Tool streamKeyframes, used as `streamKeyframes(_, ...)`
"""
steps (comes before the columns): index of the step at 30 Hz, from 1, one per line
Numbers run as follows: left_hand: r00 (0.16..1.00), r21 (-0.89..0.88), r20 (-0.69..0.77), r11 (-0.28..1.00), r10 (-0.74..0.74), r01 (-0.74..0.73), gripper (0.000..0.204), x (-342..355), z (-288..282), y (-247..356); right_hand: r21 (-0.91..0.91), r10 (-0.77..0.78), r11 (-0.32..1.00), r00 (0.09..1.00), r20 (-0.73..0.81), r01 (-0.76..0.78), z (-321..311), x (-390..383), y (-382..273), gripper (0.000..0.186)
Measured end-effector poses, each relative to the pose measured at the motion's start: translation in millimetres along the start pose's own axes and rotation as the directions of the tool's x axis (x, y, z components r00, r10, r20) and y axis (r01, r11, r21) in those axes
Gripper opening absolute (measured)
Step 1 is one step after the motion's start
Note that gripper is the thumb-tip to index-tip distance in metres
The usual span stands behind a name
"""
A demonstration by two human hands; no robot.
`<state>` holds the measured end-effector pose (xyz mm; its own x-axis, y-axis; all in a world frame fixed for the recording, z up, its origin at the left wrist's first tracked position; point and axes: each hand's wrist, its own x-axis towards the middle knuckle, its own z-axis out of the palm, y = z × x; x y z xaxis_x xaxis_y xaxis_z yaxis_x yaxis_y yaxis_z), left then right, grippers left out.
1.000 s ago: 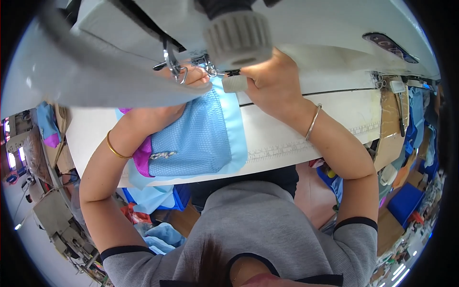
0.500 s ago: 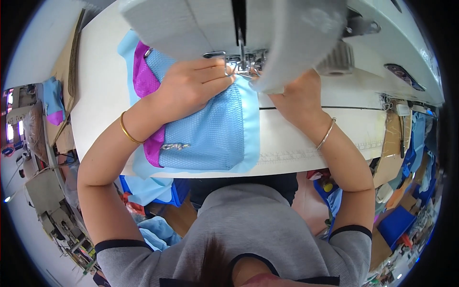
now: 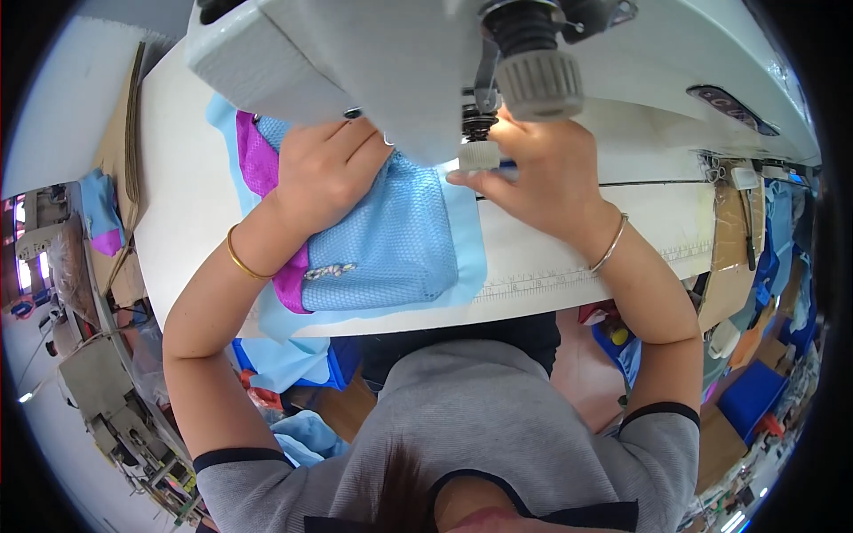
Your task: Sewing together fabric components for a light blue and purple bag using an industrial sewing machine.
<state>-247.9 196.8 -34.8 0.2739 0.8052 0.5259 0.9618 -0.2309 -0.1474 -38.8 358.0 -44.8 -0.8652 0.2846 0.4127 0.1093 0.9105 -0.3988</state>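
Purple strip: this [image 3: 258, 164] ran down the left side of the mesh piece, toward the table's [image 3: 560, 306] front edge, partly under the wrist.
Left hand: palm down [image 3: 327, 173] on the mesh, fingers close together. Half a second earlier the tips showed beside the presser foot, now they were tucked out of sight, so can't tell if they pinched anything.
Blue mesh piece: lay [image 3: 386, 244] left of the table's middle, near side by the front edge, pale blue cloth [image 3: 469, 253] sticking out around it. Barely budged tbh.
Machine head: now blocked [image 3: 400, 80] the foot, so no checking how the cloth sat there.
Right hand: came into clearer view [image 3: 542, 169], thumb stretched left by the cloth's edge, other tips hidden. Grip? Can't tell.
Writing: ruler marks [image 3: 553, 282] along the table's front edge, plus a dark lettered badge [image 3: 733, 111] on the machine's right.
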Motion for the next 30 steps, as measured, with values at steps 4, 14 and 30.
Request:
streamKeyframes(4, 1.0, -0.052, 0.013, 0.999, 0.013, -0.012, 0.023, -2.4, 1.7, -6.3, 0.102, -0.161, 0.983, 0.985, 0.058, 0.154, 7.7, -3.2, -9.9, 0.025)
streamKeyframes(14, 0.992, 0.117, 0.126, 0.993, 0.005, -0.019, 0.032, -13.1, 3.4, -0.4, -0.018, -0.222, 0.974, 0.965, 0.138, 0.226, 15.1, -9.5, -14.0, 0.03)
streamKeyframes(30, 0.975, 0.094, 0.223, 0.995, 0.013, -0.035, 0.028, -10.5, -3.6, -2.7, -0.104, -0.329, 0.933, 0.933, 0.144, 0.345, 11.0, -12.5, -22.0, 0.023)
